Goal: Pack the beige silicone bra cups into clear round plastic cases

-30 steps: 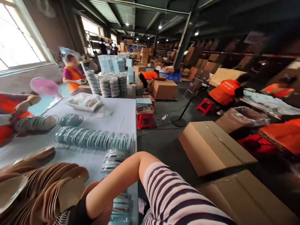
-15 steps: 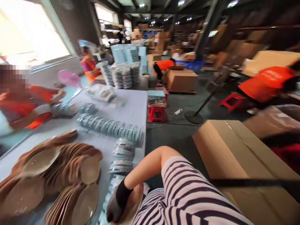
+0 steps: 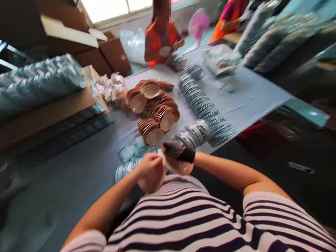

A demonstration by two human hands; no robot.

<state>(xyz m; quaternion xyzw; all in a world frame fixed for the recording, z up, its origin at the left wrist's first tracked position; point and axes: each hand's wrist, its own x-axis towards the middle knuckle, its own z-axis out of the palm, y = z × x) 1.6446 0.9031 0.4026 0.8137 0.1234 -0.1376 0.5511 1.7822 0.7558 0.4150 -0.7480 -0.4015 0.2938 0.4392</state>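
My left hand [image 3: 150,163], bare, is closed near my body on the rim of a brown shallow dish [image 3: 153,180]. Beside it my right hand [image 3: 176,151], in a dark glove, is closed on a second brown dish [image 3: 182,167], partly hidden by the glove. The two hands are very close together. Beyond them on the table lie overlapping stacks of brown dishes [image 3: 154,134] with pale insides. A row of blue-and-white wrapped discs [image 3: 193,134] runs past my right hand, and more blue-edged discs [image 3: 126,170] lie left of my left hand.
The pale table [image 3: 252,105] carries a long row of wrapped discs [image 3: 202,101] and a white tray [image 3: 219,59]. Across it sits a person in an orange vest [image 3: 162,38], near a pink fan [image 3: 198,24]. Packed cartons [image 3: 52,108] stand at left, with a wrapped heap [image 3: 112,85] beside the dishes.
The view has swung left from the wider workshop to the table in front of me. My left hand has come into view; my right hand now appears near the middle, beside it.
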